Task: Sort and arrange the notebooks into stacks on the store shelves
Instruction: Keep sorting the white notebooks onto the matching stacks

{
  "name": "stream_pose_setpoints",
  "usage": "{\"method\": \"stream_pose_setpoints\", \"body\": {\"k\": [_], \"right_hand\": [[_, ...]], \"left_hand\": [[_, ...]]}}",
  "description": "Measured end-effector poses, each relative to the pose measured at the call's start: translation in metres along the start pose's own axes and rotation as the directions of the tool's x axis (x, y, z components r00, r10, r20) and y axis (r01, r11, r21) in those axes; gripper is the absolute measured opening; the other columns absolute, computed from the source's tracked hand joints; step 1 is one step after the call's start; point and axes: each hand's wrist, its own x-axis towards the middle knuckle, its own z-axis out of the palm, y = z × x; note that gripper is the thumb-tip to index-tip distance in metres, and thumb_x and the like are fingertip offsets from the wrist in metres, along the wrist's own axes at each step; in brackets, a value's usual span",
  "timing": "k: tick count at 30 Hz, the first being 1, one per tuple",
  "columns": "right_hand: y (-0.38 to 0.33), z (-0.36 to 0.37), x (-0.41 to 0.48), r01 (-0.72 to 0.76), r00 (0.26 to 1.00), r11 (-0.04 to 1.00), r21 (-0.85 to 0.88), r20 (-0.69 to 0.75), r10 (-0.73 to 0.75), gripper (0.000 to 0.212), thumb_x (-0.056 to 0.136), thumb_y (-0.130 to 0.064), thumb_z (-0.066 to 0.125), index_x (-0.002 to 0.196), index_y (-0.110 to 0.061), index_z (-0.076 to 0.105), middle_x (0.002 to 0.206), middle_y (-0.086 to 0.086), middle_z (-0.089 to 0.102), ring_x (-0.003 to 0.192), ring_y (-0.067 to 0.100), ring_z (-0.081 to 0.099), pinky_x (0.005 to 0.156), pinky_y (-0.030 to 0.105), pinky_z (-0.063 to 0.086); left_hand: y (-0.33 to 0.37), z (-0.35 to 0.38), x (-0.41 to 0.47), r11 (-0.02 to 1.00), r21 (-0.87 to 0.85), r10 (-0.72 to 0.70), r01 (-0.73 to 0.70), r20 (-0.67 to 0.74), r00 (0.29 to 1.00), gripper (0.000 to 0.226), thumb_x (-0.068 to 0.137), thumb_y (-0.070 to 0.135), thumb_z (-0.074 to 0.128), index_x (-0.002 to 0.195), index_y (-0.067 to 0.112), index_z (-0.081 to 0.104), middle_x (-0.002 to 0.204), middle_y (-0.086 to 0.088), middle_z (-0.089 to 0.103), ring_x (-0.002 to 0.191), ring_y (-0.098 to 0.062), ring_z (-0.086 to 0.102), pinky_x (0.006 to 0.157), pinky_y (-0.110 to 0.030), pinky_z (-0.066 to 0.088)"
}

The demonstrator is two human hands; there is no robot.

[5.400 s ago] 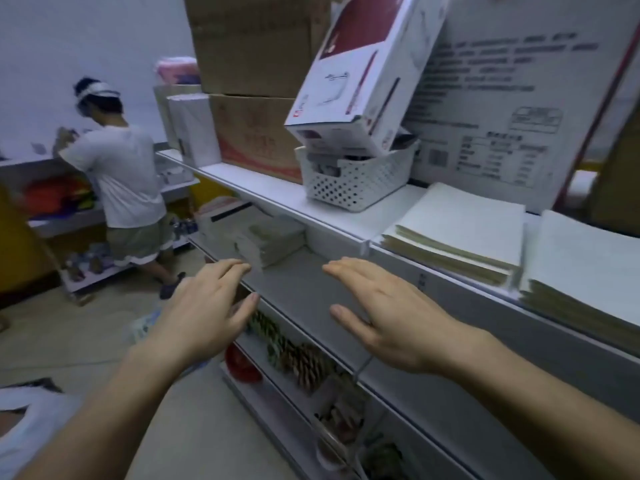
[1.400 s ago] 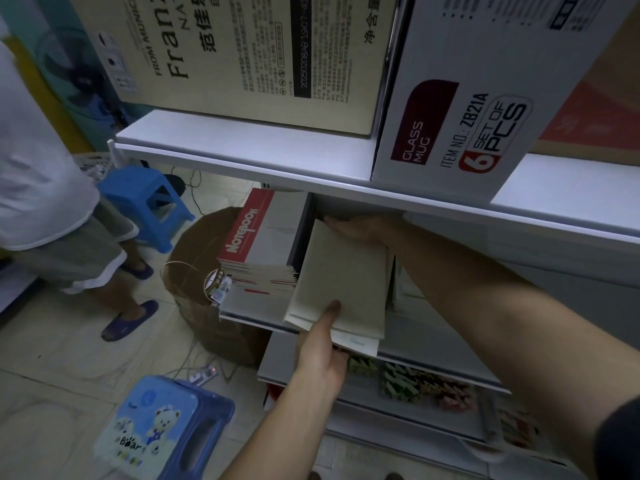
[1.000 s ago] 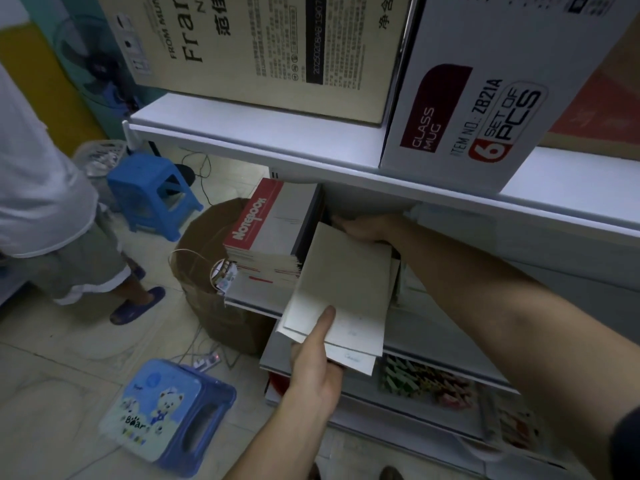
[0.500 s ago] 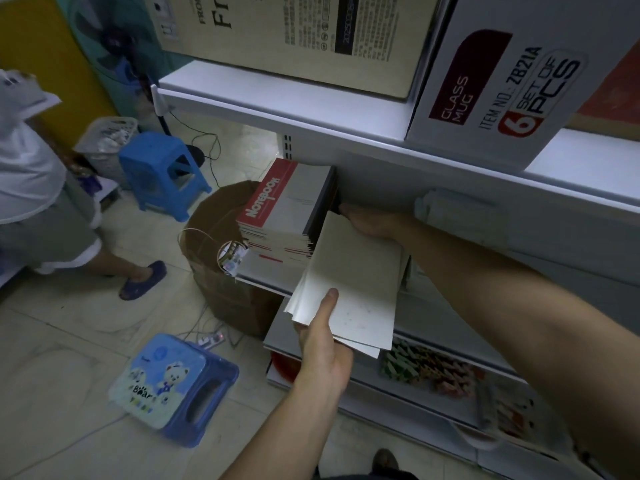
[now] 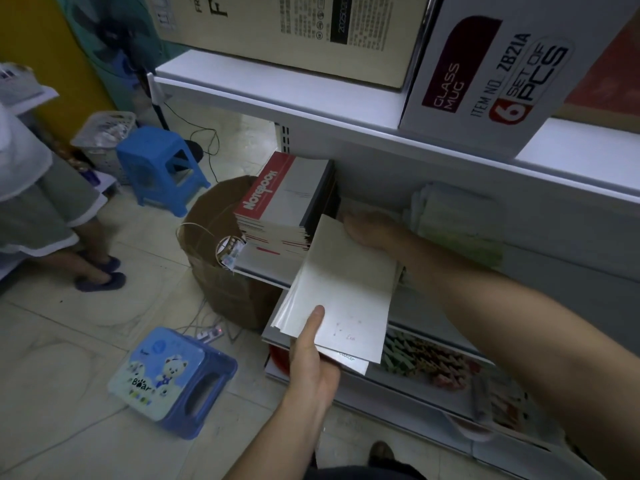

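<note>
A thin bundle of pale grey-beige notebooks (image 5: 346, 282) juts out over the front edge of the middle shelf (image 5: 263, 271). My left hand (image 5: 311, 362) grips its near end, thumb on the top cover. My right hand (image 5: 370, 230) holds its far end inside the shelf; its fingers are partly hidden. To the left stands a stack of red-and-white notebooks (image 5: 284, 202) marked "Notebook". Another pale stack (image 5: 457, 230) lies deeper in the shelf to the right.
Two big cartons, one beige (image 5: 294, 26) and one marked "Glass Mug" (image 5: 491, 74), sit on the top shelf. A brown paper bag (image 5: 221, 271), two blue stools (image 5: 162, 168) (image 5: 173, 379) and a standing person (image 5: 38, 202) are on the floor at left.
The notebook bundle has slid out toward me and tilted, with my left hand pulling back lower. The person at left has stepped further away.
</note>
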Motion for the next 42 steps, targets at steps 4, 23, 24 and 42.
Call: {"method": "stream_pose_setpoints", "body": {"k": [4, 23, 24, 42], "right_hand": [[-0.004, -0.010, -0.035, 0.076, 0.995, 0.997, 0.013, -0.072, -0.075, 0.079, 0.095, -0.069, 0.012, 0.122, -0.017, 0.065, 0.126, 0.013, 0.062, 0.113, 0.027, 0.058, 0.084, 0.030, 0.035], [0.028, 0.072, -0.208, 0.090, 0.967, 0.010, 0.996, -0.085, -0.242, 0.088, 0.061, -0.035, 0.091, 0.135, -0.005, 0.053, 0.128, 0.021, 0.065, 0.117, 0.042, 0.063, 0.097, 0.059, 0.051], [0.028, 0.069, -0.209, 0.065, 0.965, -0.035, 0.997, -0.072, -0.252, 0.093, 0.056, -0.036, 0.094, 0.133, -0.003, 0.055, 0.127, 0.023, 0.065, 0.116, 0.043, 0.063, 0.095, 0.058, 0.052], [0.075, 0.041, -0.230, 0.117, 0.941, -0.038, 0.992, -0.123, -0.316, 0.086, 0.064, -0.015, 0.079, 0.142, -0.001, 0.045, 0.138, 0.027, 0.056, 0.123, 0.050, 0.056, 0.100, 0.068, 0.044]], "left_hand": [[0.004, -0.006, -0.007, 1.000, 0.028, 0.006, -0.007, 0.052, 0.999, 0.048, 0.085, 0.017, 0.074, 0.131, 0.012, 0.065, 0.127, -0.017, 0.071, 0.123, -0.040, 0.064, 0.111, -0.061, 0.043], [0.050, 0.018, -0.081, 0.922, 0.105, 0.315, -0.373, 0.357, 0.879, 0.041, 0.067, 0.025, 0.091, 0.106, 0.035, 0.081, 0.117, -0.007, 0.076, 0.114, -0.031, 0.071, 0.088, -0.049, 0.062], [0.049, 0.021, -0.083, 0.908, 0.135, 0.329, -0.396, 0.355, 0.875, 0.044, 0.071, 0.024, 0.089, 0.112, 0.034, 0.079, 0.123, -0.010, 0.074, 0.119, -0.033, 0.068, 0.093, -0.053, 0.059], [0.123, 0.101, -0.088, 0.226, 0.808, -0.102, -0.544, 0.575, 0.812, 0.119, 0.058, 0.037, 0.092, 0.151, 0.045, 0.019, 0.131, 0.010, 0.060, 0.113, -0.010, 0.067, 0.094, -0.031, 0.058]]}}
